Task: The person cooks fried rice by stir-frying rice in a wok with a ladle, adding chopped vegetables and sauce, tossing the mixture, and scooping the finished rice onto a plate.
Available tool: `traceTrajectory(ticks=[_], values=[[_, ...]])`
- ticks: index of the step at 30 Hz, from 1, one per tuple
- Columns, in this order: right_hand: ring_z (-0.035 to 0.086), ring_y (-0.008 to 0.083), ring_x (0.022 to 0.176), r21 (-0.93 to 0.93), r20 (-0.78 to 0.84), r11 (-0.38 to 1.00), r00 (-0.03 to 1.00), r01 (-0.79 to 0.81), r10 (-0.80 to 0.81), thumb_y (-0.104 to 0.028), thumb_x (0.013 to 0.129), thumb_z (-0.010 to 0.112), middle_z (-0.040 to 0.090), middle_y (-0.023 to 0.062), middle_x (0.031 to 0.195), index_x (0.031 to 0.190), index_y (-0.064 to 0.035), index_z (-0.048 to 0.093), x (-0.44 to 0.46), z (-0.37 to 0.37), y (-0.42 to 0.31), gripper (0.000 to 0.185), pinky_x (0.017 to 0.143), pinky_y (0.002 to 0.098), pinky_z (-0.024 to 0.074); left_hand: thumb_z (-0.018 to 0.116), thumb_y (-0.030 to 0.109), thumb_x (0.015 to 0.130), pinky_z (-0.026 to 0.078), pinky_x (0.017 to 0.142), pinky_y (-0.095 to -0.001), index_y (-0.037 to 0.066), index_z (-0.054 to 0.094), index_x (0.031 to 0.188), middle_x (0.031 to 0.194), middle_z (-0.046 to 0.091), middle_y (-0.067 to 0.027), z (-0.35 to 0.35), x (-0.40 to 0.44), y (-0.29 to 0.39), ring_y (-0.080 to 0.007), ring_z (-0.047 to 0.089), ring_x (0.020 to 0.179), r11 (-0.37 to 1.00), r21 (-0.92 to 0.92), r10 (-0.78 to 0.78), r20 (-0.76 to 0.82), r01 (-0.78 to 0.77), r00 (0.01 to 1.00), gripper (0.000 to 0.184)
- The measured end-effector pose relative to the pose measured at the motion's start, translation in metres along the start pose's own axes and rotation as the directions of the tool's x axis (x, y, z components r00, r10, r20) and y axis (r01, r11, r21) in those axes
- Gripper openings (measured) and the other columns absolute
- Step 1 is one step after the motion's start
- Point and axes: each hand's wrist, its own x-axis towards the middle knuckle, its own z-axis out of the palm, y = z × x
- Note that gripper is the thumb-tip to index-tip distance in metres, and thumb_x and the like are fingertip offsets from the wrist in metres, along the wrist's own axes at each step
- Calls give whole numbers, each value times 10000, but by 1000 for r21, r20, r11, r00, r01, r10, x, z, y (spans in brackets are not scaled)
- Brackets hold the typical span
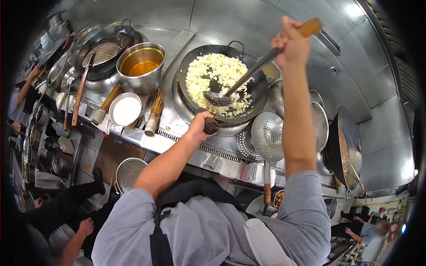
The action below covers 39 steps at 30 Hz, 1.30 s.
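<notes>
High above the wok (259, 91), the right hand (293, 49) is clenching the ladle (254, 70), likely for reach into the egg-like food (222, 65) inside, while the left hand (199, 126) (fingers curled) is gripping the wok's near handle (211, 127), probably steadying it.

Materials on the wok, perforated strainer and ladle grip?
Wok: likely iron or carbon steel; blackened surface, low sheen.
Perforated strainer: silvery metal, probably stainless; bright, punched bowl.
Ladle grip: looks like wood, smooth; warm brown against the grey shaft.
</notes>
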Motion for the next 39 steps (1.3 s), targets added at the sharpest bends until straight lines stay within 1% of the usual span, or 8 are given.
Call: traceTrajectory(ticks=[5, 12, 16, 24, 27, 33, 36, 39], values=[[466, 135, 429, -104, -197, 987, 970, 125, -144, -41, 826, 748, 462, 7, 544, 918, -33, 523, -45, 10, 39, 243, 443, 302, 395, 619, 108, 791, 555, 790, -423, 112, 556, 783, 758, 560, -61, -31, -60, -29, -212, 599, 765, 967, -239, 129, 142, -92, 981, 64], [468, 112, 427, 88, 107, 980, 977, 176, -185, -76, 830, 755, 475, -14, 565, 865, -52, 566, -47, 10, -82, 194, 428, 275, 384, 608, 150, 774, 507, 699, -435, 87, 546, 764, 763, 591, -85, 1, -94, -5, -244, 591, 713, 981, -195, 6, -28, -11, 1000, 89], [458, 108, 414, -190, -167, 975, 974, 117, -150, -95, 830, 752, 502, -1, 589, 817, -46, 567, -32, 2, 45, 192, 408, 285, 385, 612, 148, 770, 515, 719, -431, 75, 585, 841, 905, 636, -98, -14, -37, -15, -258, 620, 801, 991, -131, 38, 45, -32, 998, 106], [459, 98, 416, 128, 202, 984, 969, 121, -145, -93, 823, 731, 515, 5, 588, 779, -44, 566, 5, -21, 0, 178, 429, 281, 388, 641, 136, 780, 540, 715, -405, 87, 570, 854, 868, 618, -100, 6, -99, 1, -239, 614, 762, 988, -153, -16, 25, 19, 1000, 113], [485, 95, 434, -424, -52, 871, 954, 248, -297, -120, 824, 738, 533, 7, 604, 769, -45, 570, -31, 12, 66, 192, 416, 259, 382, 647, 167, 786, 531, 774, -444, 82, 564, 929, 893, 635, -106, -6, -61, -5, -237, 635, 811, 999, -42, 28, 80, -24, 996, 186], [405, 79, 411, -254, -97, 955, 978, 156, -186, -166, 899, 673, 428, -54, 583, 944, -109, 538, -12, 36, -60, 154, 358, 240, 336, 598, 149, 764, 527, 713, -409, 65, 565, 1013, 971, 622, -127, -57, -119, -37, -254, 609, 751, 997, -73, -1, 148, 12, 989, 265], [487, 118, 425, -82, 32, 994, 997, 71, -69, -117, 827, 752, 523, 19, 615, 805, -24, 564, -16, 23, -30, 212, 393, 262, 382, 597, 169, 793, 516, 725, -419, 89, 573, 916, 958, 619, -107, 6, -86, 5, -262, 611, 759, 994, -105, -6, 87, 15, 996, 148], [467, 110, 422, -397, -118, 883, 941, 249, -318, -102, 857, 715, 514, 17, 636, 845, -37, 549, -20, 10, 68, 178, 391, 261, 366, 599, 182, 808, 504, 773, -437, 107, 580, 877, 948, 619, -84, -10, -66, -11, -254, 611, 823, 993, -118, -9, 24, 12, 1000, 103]])
